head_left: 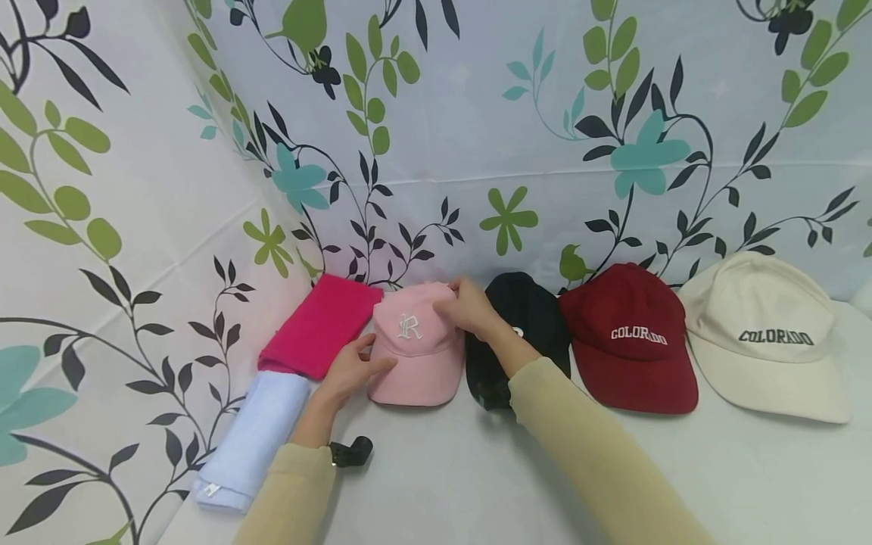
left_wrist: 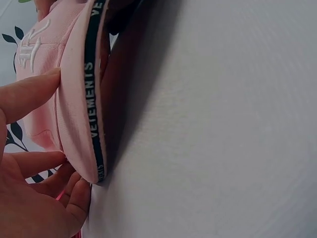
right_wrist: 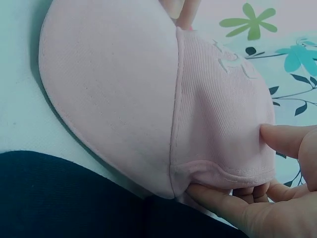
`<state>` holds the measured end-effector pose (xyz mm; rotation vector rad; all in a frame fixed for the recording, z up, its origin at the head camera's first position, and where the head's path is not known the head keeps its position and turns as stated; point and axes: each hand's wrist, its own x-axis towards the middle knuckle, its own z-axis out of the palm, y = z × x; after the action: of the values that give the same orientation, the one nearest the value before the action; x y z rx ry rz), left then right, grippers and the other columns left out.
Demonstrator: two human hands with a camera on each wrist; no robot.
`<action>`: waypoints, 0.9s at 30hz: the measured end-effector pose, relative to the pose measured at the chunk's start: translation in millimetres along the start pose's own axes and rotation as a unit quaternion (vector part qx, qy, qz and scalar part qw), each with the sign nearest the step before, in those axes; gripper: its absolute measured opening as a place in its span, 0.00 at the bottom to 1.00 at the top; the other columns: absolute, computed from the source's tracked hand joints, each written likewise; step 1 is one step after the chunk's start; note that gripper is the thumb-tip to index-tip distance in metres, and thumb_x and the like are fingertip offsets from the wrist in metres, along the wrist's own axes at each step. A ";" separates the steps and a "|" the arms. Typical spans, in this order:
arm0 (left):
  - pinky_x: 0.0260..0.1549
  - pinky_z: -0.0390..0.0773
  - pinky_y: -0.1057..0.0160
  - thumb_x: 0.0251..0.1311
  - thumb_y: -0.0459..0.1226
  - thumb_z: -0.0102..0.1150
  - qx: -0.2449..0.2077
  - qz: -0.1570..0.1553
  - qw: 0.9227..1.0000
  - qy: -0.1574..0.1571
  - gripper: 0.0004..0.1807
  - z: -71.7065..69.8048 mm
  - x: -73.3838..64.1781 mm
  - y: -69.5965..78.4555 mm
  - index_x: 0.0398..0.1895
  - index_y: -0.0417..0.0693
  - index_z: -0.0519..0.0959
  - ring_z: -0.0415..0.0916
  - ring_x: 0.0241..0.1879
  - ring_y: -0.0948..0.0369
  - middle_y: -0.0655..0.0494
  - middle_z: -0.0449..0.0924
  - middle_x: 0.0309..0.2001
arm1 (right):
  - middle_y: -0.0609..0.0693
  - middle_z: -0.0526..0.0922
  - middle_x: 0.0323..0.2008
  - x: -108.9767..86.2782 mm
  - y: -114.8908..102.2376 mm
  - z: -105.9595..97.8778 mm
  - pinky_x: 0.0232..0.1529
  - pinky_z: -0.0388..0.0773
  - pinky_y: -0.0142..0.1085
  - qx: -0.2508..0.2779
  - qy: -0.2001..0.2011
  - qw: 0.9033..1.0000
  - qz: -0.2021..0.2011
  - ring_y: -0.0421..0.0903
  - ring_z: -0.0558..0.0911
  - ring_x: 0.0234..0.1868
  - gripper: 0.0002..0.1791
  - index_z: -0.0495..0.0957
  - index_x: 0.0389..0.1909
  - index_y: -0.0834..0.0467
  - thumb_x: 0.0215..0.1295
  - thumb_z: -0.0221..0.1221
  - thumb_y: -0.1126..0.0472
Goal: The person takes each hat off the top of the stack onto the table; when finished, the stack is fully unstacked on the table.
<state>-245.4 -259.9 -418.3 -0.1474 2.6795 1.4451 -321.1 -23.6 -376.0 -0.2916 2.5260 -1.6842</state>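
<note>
A pink baseball cap (head_left: 415,381) with a white embroidered letter stands on the white table, its brim facing me. My left hand (head_left: 349,372) pinches its left side where brim meets crown; in the left wrist view the thumb lies on the brim (left_wrist: 74,109) and the other fingers reach beneath. At the opposite side my right hand (head_left: 471,309) holds the crown. Its thumb presses the ribbed fabric in the right wrist view, with the fingers (right_wrist: 218,201) tucked under the lower edge. Black tape with white lettering lines the underside of the brim.
Right of the pink cap stand a black cap (head_left: 518,299), a dark red cap (head_left: 630,378) and a cream cap (head_left: 763,303) in a row. On the left lie a folded magenta cloth (head_left: 320,325) and a folded light blue cloth (head_left: 262,424). A leaf-patterned curtain (head_left: 450,151) hangs behind.
</note>
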 end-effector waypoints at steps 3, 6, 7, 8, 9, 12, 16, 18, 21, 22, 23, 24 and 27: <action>0.51 0.79 0.50 0.61 0.43 0.69 -0.003 -0.002 1.000 0.000 0.44 1.2 1.0 -0.4 0.76 0.38 0.60 0.68 0.59 0.44 0.38 0.69 0.63 | 0.65 0.74 0.55 -1.2 -0.3 -1.5 0.41 0.83 0.46 0.000 -0.003 1.000 0.004 0.57 0.77 0.49 0.26 0.67 0.61 0.70 0.64 0.58 0.62; 0.52 0.79 0.51 0.61 0.43 0.69 -0.010 -0.002 1.000 0.000 0.44 2.2 1.7 -0.2 0.76 0.38 0.59 0.68 0.59 0.45 0.39 0.69 0.64 | 0.65 0.74 0.58 -1.2 -0.4 -4.0 0.49 0.82 0.47 0.000 -0.006 1.000 0.004 0.57 0.77 0.53 0.29 0.67 0.64 0.69 0.65 0.59 0.60; 0.52 0.79 0.51 0.61 0.42 0.69 -0.012 -0.001 1.000 0.000 0.45 2.5 2.1 -0.2 0.77 0.38 0.59 0.68 0.60 0.45 0.39 0.68 0.65 | 0.66 0.74 0.58 -1.0 -0.1 -4.6 0.51 0.81 0.48 0.001 -0.007 1.000 0.004 0.57 0.77 0.54 0.30 0.66 0.65 0.69 0.65 0.59 0.60; 0.52 0.79 0.51 0.61 0.42 0.69 -0.014 -0.001 1.000 0.000 0.45 2.6 2.4 -0.2 0.77 0.38 0.59 0.68 0.60 0.44 0.39 0.68 0.65 | 0.66 0.74 0.59 -0.9 0.1 -5.3 0.53 0.80 0.48 0.001 -0.008 1.000 0.006 0.58 0.77 0.54 0.31 0.66 0.65 0.69 0.65 0.59 0.59; 0.53 0.78 0.51 0.61 0.42 0.69 -0.017 -0.001 1.000 -0.001 0.45 2.7 2.7 -0.3 0.77 0.37 0.59 0.68 0.60 0.44 0.39 0.67 0.66 | 0.66 0.74 0.59 -0.6 0.6 -6.1 0.54 0.79 0.48 0.001 -0.009 1.000 0.007 0.57 0.77 0.55 0.32 0.65 0.66 0.69 0.65 0.60 0.59; 0.54 0.78 0.50 0.61 0.42 0.69 -0.021 0.002 1.000 -0.003 0.46 2.7 3.0 -0.2 0.77 0.37 0.58 0.68 0.61 0.44 0.39 0.66 0.68 | 0.65 0.74 0.59 0.1 1.3 -7.5 0.54 0.79 0.47 -0.003 -0.012 1.000 0.011 0.56 0.77 0.55 0.33 0.64 0.68 0.69 0.65 0.60 0.58; 0.57 0.76 0.47 0.60 0.41 0.69 -0.030 0.008 1.000 0.000 0.47 2.1 3.2 0.5 0.77 0.36 0.56 0.66 0.63 0.42 0.37 0.64 0.69 | 0.65 0.74 0.59 -0.3 -1.1 -11.9 0.53 0.79 0.47 -0.015 -0.016 1.000 0.009 0.56 0.76 0.55 0.35 0.63 0.69 0.68 0.64 0.60 0.58; 0.59 0.74 0.45 0.60 0.41 0.69 -0.036 0.009 0.999 0.003 0.47 1.3 3.7 0.6 0.78 0.37 0.55 0.63 0.66 0.41 0.37 0.62 0.71 | 0.65 0.74 0.60 -1.2 -3.8 -15.3 0.54 0.79 0.48 -0.017 -0.018 1.000 0.006 0.57 0.76 0.56 0.36 0.62 0.70 0.67 0.64 0.60 0.58; 0.61 0.71 0.42 0.60 0.41 0.68 -0.049 0.011 0.999 0.013 0.47 -0.4 3.6 0.1 0.79 0.39 0.54 0.59 0.69 0.40 0.37 0.59 0.72 | 0.65 0.73 0.61 -2.9 -7.2 -19.9 0.55 0.78 0.49 -0.020 -0.020 1.000 0.002 0.57 0.76 0.57 0.36 0.62 0.70 0.66 0.66 0.61 0.57; 0.61 0.70 0.41 0.61 0.41 0.68 -0.053 0.012 0.998 0.015 0.47 -1.0 3.2 0.0 0.79 0.40 0.54 0.58 0.69 0.40 0.37 0.58 0.73 | 0.66 0.73 0.62 -3.1 -8.2 -21.3 0.56 0.78 0.49 -0.021 -0.020 1.000 -0.001 0.57 0.76 0.58 0.35 0.62 0.70 0.66 0.67 0.61 0.56; 0.62 0.70 0.41 0.61 0.41 0.68 -0.058 0.013 0.998 0.019 0.47 -1.5 2.7 0.1 0.79 0.40 0.54 0.57 0.70 0.39 0.37 0.58 0.73 | 0.66 0.73 0.62 -3.5 -9.0 -22.7 0.57 0.77 0.49 -0.022 -0.020 1.000 -0.001 0.57 0.76 0.58 0.35 0.62 0.71 0.65 0.68 0.61 0.55; 0.62 0.70 0.41 0.61 0.41 0.68 -0.062 0.016 0.998 0.022 0.47 -1.9 1.8 0.6 0.79 0.41 0.54 0.56 0.70 0.39 0.37 0.57 0.73 | 0.66 0.73 0.62 -4.3 -10.1 -24.2 0.57 0.77 0.49 -0.023 -0.020 1.000 -0.003 0.57 0.76 0.58 0.35 0.62 0.71 0.65 0.68 0.61 0.55; 0.61 0.70 0.41 0.61 0.41 0.68 -0.066 0.028 0.997 0.034 0.48 -3.0 -0.4 2.1 0.79 0.42 0.53 0.55 0.70 0.40 0.38 0.56 0.74 | 0.66 0.72 0.63 -7.1 -13.1 -29.4 0.59 0.75 0.50 -0.028 -0.018 0.999 -0.013 0.58 0.75 0.60 0.36 0.61 0.72 0.63 0.69 0.61 0.53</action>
<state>-245.4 -261.2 -414.8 -0.1332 2.6603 1.6646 -318.0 -0.4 -352.7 -0.3576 2.5579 -1.6043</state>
